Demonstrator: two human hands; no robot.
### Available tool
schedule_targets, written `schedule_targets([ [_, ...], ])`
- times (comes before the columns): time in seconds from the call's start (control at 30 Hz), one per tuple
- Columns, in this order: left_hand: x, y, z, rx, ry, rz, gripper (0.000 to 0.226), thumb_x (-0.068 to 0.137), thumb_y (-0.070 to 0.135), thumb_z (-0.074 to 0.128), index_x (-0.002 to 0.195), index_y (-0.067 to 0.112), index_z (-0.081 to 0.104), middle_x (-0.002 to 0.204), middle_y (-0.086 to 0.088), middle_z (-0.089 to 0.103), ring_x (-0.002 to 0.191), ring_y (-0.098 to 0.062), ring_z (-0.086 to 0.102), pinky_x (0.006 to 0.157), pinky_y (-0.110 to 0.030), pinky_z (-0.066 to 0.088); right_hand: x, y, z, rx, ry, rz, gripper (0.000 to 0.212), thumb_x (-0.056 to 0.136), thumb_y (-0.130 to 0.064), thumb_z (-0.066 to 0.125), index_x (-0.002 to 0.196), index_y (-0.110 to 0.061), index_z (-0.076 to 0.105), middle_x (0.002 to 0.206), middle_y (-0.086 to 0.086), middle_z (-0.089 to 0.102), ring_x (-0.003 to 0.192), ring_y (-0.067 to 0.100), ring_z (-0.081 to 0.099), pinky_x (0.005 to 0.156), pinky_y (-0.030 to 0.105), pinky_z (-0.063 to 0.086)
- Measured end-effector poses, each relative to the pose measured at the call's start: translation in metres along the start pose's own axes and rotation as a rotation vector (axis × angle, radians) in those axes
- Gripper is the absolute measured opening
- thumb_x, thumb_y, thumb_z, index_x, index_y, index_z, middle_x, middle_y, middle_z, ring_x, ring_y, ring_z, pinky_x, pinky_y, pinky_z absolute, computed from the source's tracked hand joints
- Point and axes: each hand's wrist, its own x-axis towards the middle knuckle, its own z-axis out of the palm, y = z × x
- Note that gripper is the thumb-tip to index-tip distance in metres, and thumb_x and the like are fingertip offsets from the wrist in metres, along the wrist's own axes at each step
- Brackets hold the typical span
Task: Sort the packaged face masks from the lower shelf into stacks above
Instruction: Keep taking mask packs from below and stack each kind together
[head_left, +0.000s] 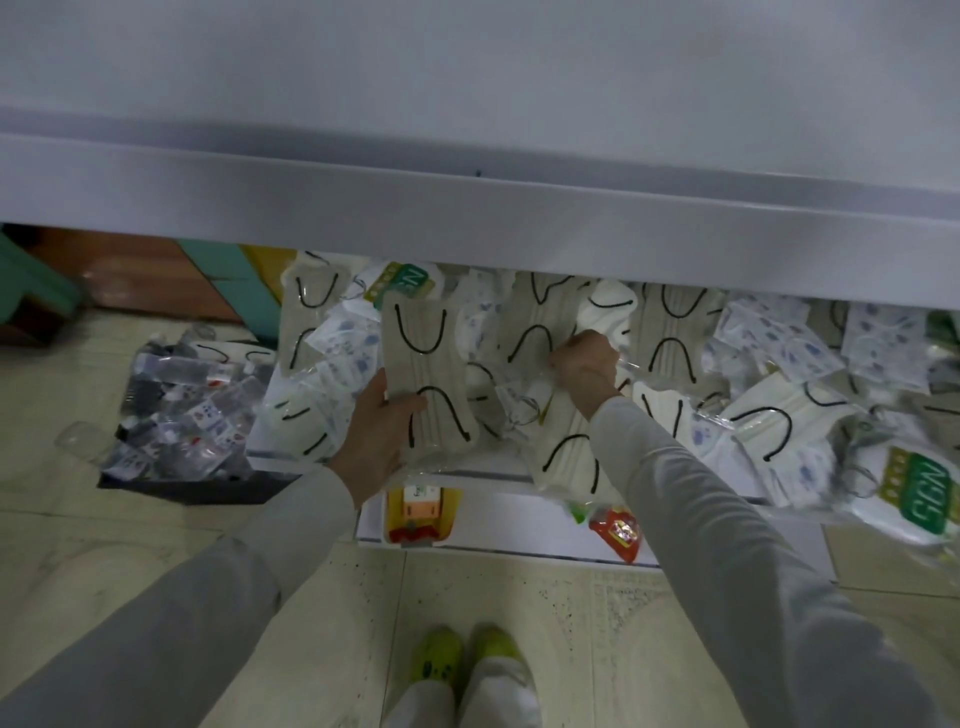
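A loose heap of packaged face masks covers the lower shelf: beige ones with black ear loops, white ones, and packs with blue print. My left hand holds a small stack of beige mask packs by its lower left edge, thumb on top. My right hand reaches into the heap with its fingers curled round a white mask pack. The upper shelf stretches across the frame above, its top surface bare in view.
A dark box full of small packaged items sits on the floor to the left. Red and yellow packets lie on a lower ledge under the masks. Green-labelled packs hang over the shelf edge at right. My feet stand on the tiled floor.
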Motion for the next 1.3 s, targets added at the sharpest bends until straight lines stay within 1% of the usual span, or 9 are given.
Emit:
schedule_targets([
  [0.1, 0.0, 0.0, -0.002, 0.008, 0.0, 0.017, 0.033, 0.09, -0.006, 0.049, 0.112, 0.018, 0.054, 0.092, 0.003, 0.063, 0.081, -0.013, 0.061, 0.055, -0.021, 0.055, 0.004, -0.002, 0.002, 0.075, -0.032, 0.079, 0.031, 0.083, -0.015, 0.063, 0.108, 0.002, 0.059, 0.104, 0.012, 0.063, 0.089, 0.027, 0.062, 0.069, 0.025, 0.042],
  [0.2, -0.001, -0.002, -0.003, 0.019, -0.007, 0.02, 0.032, 0.09, -0.005, 0.049, 0.113, 0.016, 0.054, 0.092, 0.001, 0.063, 0.082, -0.013, 0.061, 0.054, -0.021, 0.055, 0.002, -0.003, 0.001, 0.197, -0.065, 0.15, 0.009, 0.081, -0.011, 0.06, 0.078, -0.005, 0.055, 0.086, 0.008, 0.055, 0.072, 0.02, 0.052, 0.065, 0.025, 0.041],
  [0.33, -0.001, -0.003, -0.004, 0.029, -0.008, 0.025, 0.023, 0.093, 0.004, 0.05, 0.097, 0.025, 0.058, 0.089, 0.002, 0.064, 0.075, -0.009, 0.063, 0.053, -0.02, 0.054, -0.008, -0.015, 0.0, 0.451, -0.031, 0.145, 0.018, 0.076, -0.015, 0.06, 0.061, -0.01, 0.052, 0.064, 0.004, 0.054, 0.063, 0.021, 0.051, 0.06, 0.029, 0.041],
  [0.43, 0.003, -0.005, -0.002, -0.004, 0.036, -0.013, 0.015, 0.097, 0.016, 0.046, 0.095, 0.023, 0.06, 0.09, -0.003, 0.065, 0.076, -0.013, 0.063, 0.051, -0.022, 0.053, -0.018, -0.019, -0.006, 0.567, -0.11, 0.105, 0.017, 0.082, -0.004, 0.054, 0.066, -0.011, 0.051, 0.066, 0.004, 0.053, 0.059, 0.017, 0.053, 0.056, 0.028, 0.046],
  [0.57, 0.008, -0.01, 0.005, -0.11, 0.064, -0.162, 0.035, 0.098, 0.034, 0.042, 0.121, 0.013, 0.057, 0.113, -0.011, 0.063, 0.097, -0.026, 0.061, 0.074, -0.036, 0.053, -0.049, -0.008, -0.015, 0.841, -0.331, 0.044, 0.02, 0.088, 0.007, 0.046, 0.1, -0.008, 0.052, 0.07, 0.003, 0.05, 0.049, 0.008, 0.051, 0.054, 0.025, 0.051],
  [0.8, 0.0, -0.013, 0.043, -0.241, 0.012, -0.2, 0.039, 0.094, 0.039, 0.05, 0.125, 0.016, 0.055, 0.119, -0.007, 0.062, 0.103, -0.025, 0.061, 0.085, -0.041, 0.051, -0.091, 0.029, -0.001, 0.251, -0.293, -0.18, 0.015, 0.092, -0.014, 0.049, 0.078, -0.012, 0.055, 0.075, 0.005, 0.056, 0.073, 0.02, 0.051, 0.057, 0.025, 0.036],
  [1.07, -0.006, -0.024, 0.092, -0.015, -0.049, -0.122, 0.047, 0.086, 0.02, 0.066, 0.13, 0.015, 0.05, 0.109, -0.008, 0.065, 0.088, -0.019, 0.064, 0.071, -0.032, 0.054, -0.084, 0.054, -0.047, -0.014, -0.147, -0.435, 0.036, 0.089, -0.011, 0.052, 0.06, -0.018, 0.032, 0.057, -0.004, 0.039, 0.063, 0.018, 0.044, 0.057, 0.029, 0.03],
  [1.2, -0.007, -0.033, 0.115, 0.065, -0.123, -0.123, 0.059, 0.085, 0.022, 0.067, 0.137, 0.014, 0.041, 0.125, -0.007, 0.059, 0.104, -0.023, 0.06, 0.085, -0.038, 0.053, -0.073, 0.073, -0.074, -0.047, -0.221, -0.467, 0.032, 0.087, -0.014, 0.056, 0.061, -0.02, 0.04, 0.057, -0.007, 0.042, 0.061, 0.013, 0.044, 0.057, 0.026, 0.033],
  [1.3, -0.007, -0.039, 0.13, 0.091, -0.141, -0.127, 0.053, 0.087, 0.016, 0.063, 0.136, 0.017, 0.043, 0.123, -0.007, 0.06, 0.103, -0.023, 0.06, 0.088, -0.043, 0.052, -0.054, 0.084, -0.092, -0.001, -0.159, -0.475, 0.017, 0.088, -0.02, 0.061, 0.071, -0.018, 0.065, 0.072, -0.001, 0.065, 0.069, 0.01, 0.057, 0.068, 0.022, 0.041],
])
